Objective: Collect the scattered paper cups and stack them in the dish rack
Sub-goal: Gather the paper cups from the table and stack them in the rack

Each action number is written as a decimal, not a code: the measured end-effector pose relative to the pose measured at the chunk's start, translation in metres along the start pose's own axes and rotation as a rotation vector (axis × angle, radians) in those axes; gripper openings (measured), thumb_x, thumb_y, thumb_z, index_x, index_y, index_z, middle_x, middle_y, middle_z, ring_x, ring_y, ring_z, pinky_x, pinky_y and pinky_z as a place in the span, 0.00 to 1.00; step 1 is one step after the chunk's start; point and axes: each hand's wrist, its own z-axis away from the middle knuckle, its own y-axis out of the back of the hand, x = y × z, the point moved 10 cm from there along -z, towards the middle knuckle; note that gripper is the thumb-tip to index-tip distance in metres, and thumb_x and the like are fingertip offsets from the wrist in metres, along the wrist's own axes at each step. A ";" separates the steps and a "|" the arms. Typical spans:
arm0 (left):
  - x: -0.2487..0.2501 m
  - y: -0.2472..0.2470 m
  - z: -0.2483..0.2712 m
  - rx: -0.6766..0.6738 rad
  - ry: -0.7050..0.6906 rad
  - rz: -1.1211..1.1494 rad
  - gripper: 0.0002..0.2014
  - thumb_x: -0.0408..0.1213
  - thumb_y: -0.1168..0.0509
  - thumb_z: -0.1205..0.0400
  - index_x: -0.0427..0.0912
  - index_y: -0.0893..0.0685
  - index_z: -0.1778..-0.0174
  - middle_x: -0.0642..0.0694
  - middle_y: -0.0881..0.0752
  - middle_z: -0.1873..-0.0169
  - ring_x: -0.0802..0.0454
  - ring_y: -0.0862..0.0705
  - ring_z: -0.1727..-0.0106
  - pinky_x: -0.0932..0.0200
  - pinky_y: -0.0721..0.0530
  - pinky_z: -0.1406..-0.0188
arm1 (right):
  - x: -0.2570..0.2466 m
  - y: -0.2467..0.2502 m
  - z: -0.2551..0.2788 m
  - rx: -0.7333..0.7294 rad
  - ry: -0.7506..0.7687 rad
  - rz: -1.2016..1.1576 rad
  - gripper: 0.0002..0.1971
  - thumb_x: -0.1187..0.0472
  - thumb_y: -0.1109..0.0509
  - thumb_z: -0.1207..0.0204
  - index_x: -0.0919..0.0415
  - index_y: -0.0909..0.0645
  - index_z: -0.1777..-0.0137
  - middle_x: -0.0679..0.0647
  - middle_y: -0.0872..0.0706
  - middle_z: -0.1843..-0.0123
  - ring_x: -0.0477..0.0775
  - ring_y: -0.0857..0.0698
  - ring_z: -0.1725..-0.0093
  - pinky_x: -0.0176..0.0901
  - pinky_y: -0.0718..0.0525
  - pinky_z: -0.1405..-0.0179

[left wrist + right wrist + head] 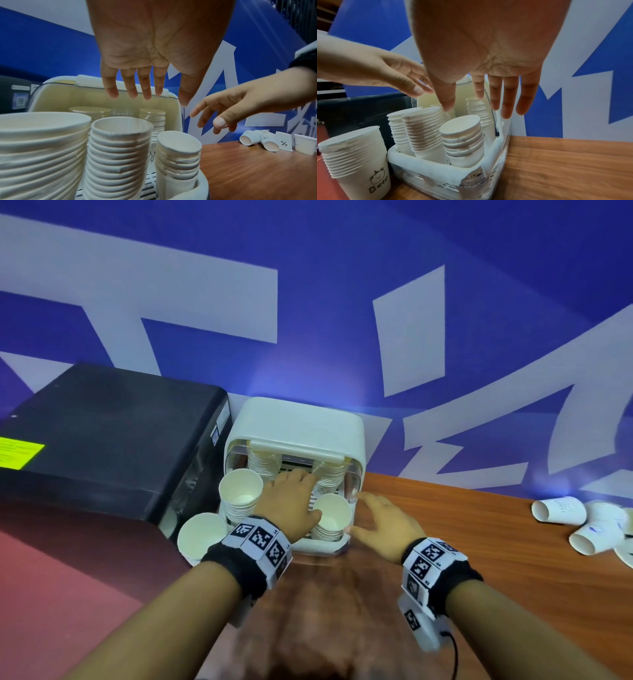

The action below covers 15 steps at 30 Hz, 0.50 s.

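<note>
A white dish rack (318, 546) with a raised lid (301, 419) stands on the wooden table against the blue wall. Several stacks of white paper cups stand in it: a tall stack (241, 494) front left, a shorter stack (331, 517) front right, more stacks (262, 462) at the back. My left hand (291, 501) hovers over the rack's middle, fingers straight and empty (130, 83). My right hand (376, 518) hangs beside the rack's right edge, fingers spread, holding nothing (503, 97). Loose cups (561, 511) lie scattered at the table's far right.
Another cup stack with a bear print (359, 162) stands outside the rack at its left front (202, 534). A black machine (102, 440) fills the left side. Bare wooden tabletop (462, 525) stretches between the rack and the scattered cups.
</note>
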 end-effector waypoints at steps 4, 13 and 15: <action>0.011 0.009 0.012 0.002 -0.037 0.033 0.28 0.49 0.37 0.20 0.51 0.33 0.24 0.49 0.26 0.29 0.47 0.26 0.30 0.48 0.26 0.33 | 0.006 0.011 0.021 -0.002 -0.035 0.036 0.29 0.43 0.35 0.23 0.45 0.37 0.23 0.49 0.29 0.24 0.53 0.25 0.28 0.51 0.23 0.32; 0.060 0.031 0.020 0.048 -0.136 0.246 0.11 0.41 0.36 0.20 0.47 0.19 0.43 0.50 0.15 0.47 0.49 0.17 0.45 0.53 0.18 0.45 | 0.028 0.045 0.064 0.047 -0.167 0.090 0.17 0.45 0.35 0.22 0.47 0.22 0.36 0.46 0.17 0.42 0.50 0.18 0.42 0.44 0.20 0.45; 0.071 0.019 0.024 0.017 -0.129 0.268 0.10 0.44 0.36 0.20 0.49 0.19 0.44 0.52 0.14 0.49 0.50 0.17 0.47 0.52 0.17 0.46 | 0.039 0.048 0.076 0.053 -0.182 0.093 0.16 0.45 0.35 0.23 0.46 0.22 0.37 0.46 0.16 0.43 0.51 0.18 0.43 0.44 0.20 0.46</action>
